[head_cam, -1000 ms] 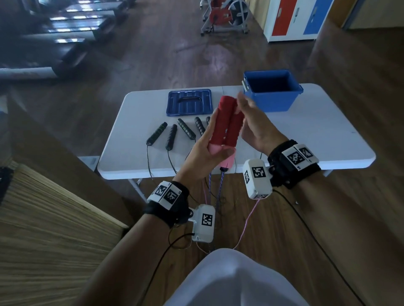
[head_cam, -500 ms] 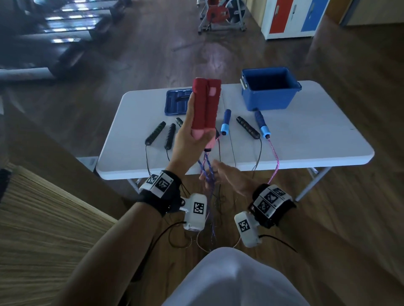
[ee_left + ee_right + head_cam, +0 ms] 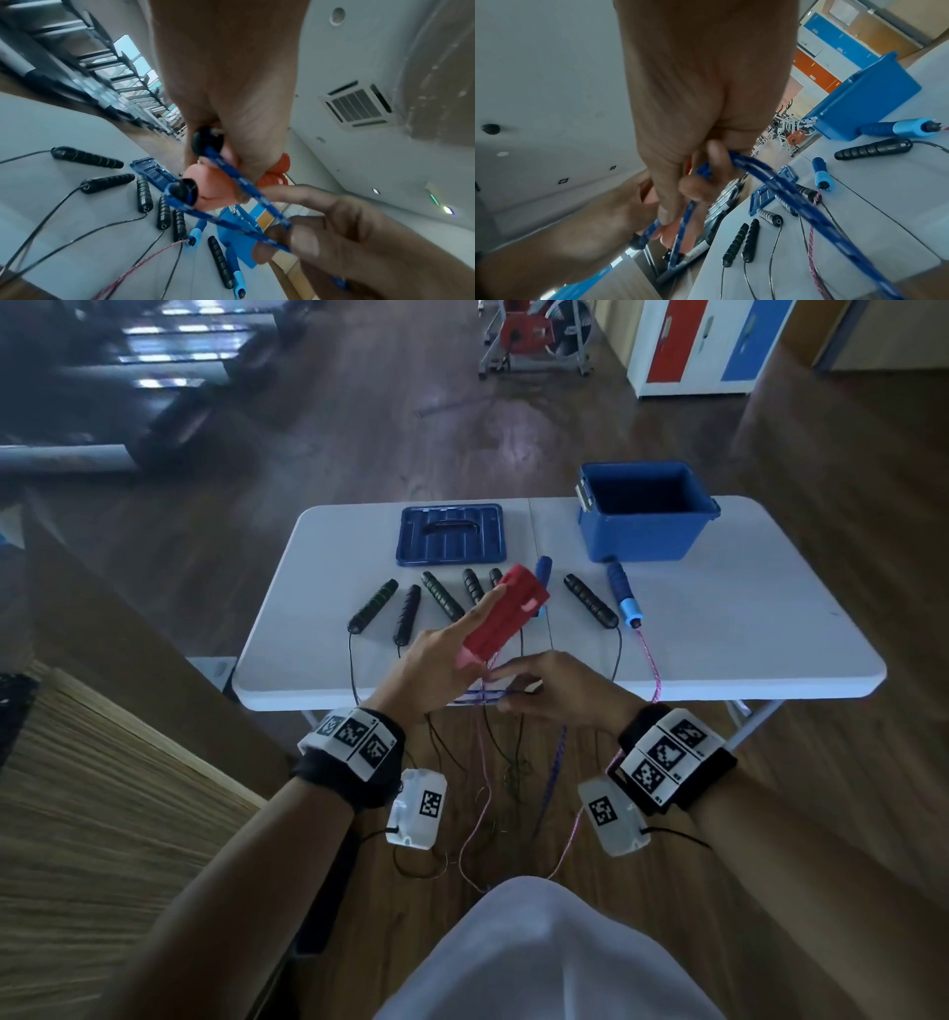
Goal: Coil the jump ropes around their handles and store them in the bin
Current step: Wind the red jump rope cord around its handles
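White table (image 3: 719, 629), bin (image 3: 637, 531) at 1 o'clock. Left hand (image 3: 436, 670) grips red handles (image 3: 506, 618); right hand (image 3: 560, 690) pinches blue rope (image 3: 485, 694).

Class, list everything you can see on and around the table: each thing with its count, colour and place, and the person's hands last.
table: one, white, middle of the room
bin: one, blue, open, far right of the table
lid: one, blue, flat on the table left of the bin
black handles: six, black, on the table, thin cords over the near edge
blue handles: two, blue, on the table
pink rope: one, pink, hanging off the near edge
red handles: two, red, held together
blue rope: one, blue, running from the red handles
left hand: grips the red handles
right hand: pinches the blue rope
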